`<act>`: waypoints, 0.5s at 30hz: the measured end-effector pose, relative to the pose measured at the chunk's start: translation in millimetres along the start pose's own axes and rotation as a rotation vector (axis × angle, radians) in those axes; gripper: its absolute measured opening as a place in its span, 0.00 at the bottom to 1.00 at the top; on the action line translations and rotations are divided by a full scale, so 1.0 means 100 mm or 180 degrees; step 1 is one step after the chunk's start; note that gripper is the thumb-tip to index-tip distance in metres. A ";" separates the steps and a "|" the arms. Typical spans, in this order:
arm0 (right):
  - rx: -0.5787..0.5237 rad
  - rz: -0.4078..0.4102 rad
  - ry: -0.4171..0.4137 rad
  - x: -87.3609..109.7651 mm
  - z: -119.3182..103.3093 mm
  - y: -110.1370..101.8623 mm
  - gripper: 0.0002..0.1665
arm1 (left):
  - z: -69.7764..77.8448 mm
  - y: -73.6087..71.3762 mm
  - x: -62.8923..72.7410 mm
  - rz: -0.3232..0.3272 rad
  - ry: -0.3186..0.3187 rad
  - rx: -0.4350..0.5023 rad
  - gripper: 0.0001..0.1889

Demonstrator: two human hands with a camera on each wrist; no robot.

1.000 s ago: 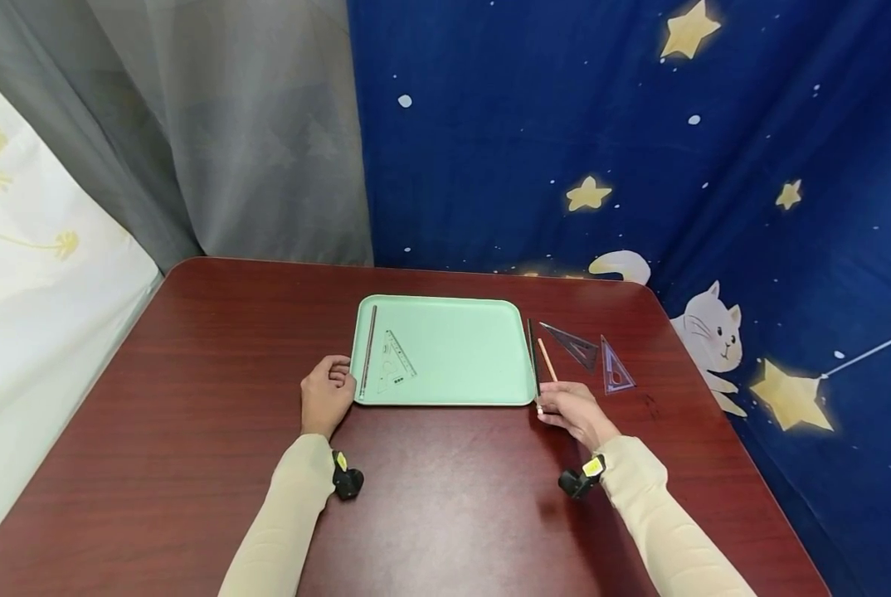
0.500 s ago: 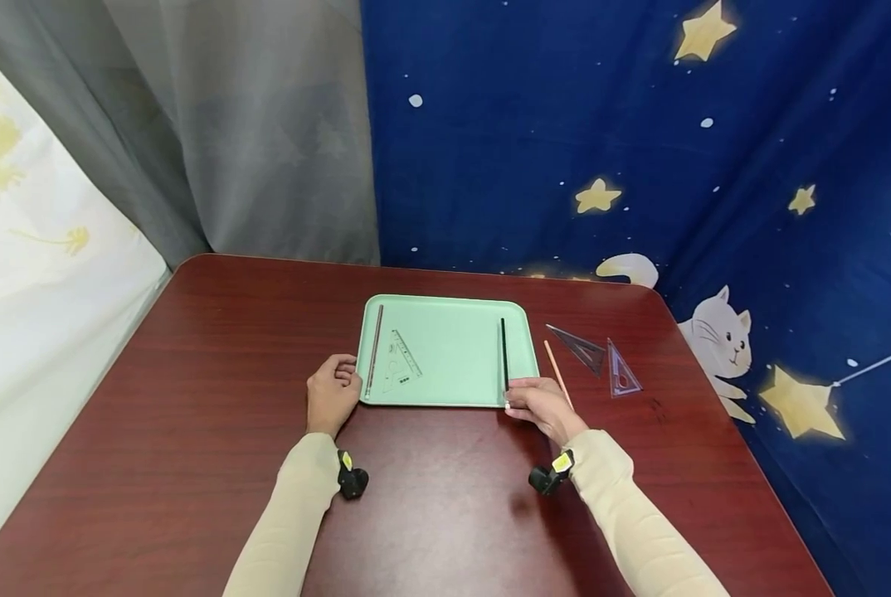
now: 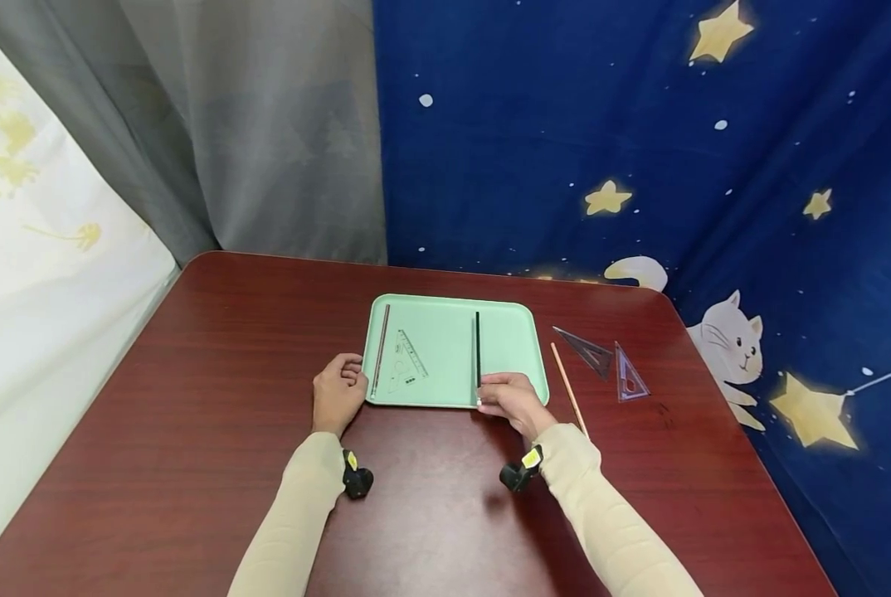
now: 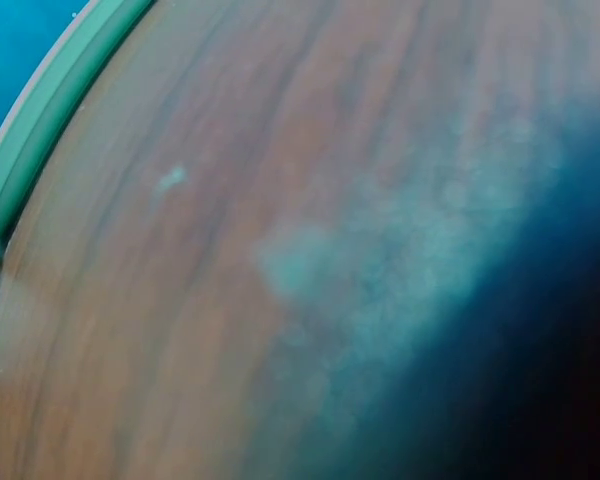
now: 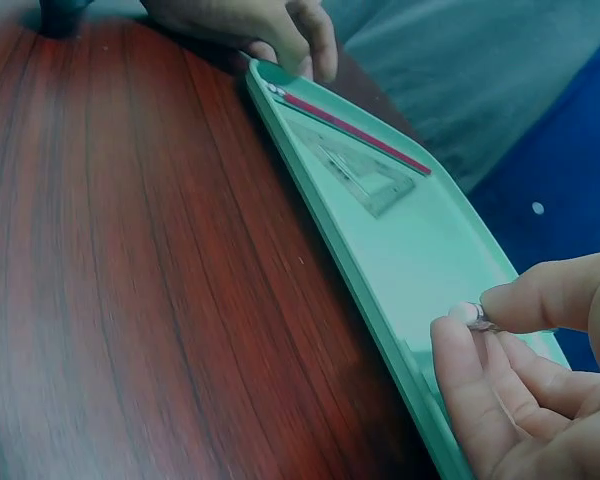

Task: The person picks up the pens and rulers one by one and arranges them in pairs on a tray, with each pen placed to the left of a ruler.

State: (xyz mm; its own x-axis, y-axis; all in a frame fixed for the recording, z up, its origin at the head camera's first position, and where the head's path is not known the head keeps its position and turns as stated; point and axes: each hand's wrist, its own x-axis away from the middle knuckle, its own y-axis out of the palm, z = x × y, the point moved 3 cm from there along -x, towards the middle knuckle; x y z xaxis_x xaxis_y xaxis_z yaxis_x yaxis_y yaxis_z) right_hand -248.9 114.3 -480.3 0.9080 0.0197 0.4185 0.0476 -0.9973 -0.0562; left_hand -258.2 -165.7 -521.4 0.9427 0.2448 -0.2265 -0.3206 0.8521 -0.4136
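One slim black pencil (image 3: pixel 478 347), the right hand (image 3: pixel 513 400) pinching it! I can't tell whether the left hand (image 3: pixel 338 393) grips the round-cornered tray (image 3: pixel 447 348).

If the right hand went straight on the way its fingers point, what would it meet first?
Probably the clear plastic triangular set square lying in the mint-green rectangular tray, though the right hand might pass above it; depth is unclear.
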 end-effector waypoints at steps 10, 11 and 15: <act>0.0116 -0.0053 0.0013 -0.10 -0.05 0.28 0.21 | 0.00 0.00 0.00 -0.0015 -0.0043 0.0008 0.12; 0.0141 -0.0044 0.0019 -0.11 -0.06 0.29 0.21 | 0.00 0.00 -0.01 -0.0021 -0.0051 0.0009 0.12; 0.0192 -0.0018 0.0034 -0.14 -0.07 0.37 0.21 | 0.01 0.00 -0.01 -0.0025 -0.0037 0.0012 0.12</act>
State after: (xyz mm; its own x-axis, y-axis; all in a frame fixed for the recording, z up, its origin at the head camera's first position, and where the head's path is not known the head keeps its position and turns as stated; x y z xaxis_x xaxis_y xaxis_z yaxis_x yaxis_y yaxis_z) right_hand -263.1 77.1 -482.3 0.9031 0.0242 0.4287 0.0780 -0.9911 -0.1083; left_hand -258.7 -165.8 -520.0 0.9463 0.2434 -0.2129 -0.3128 0.8558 -0.4120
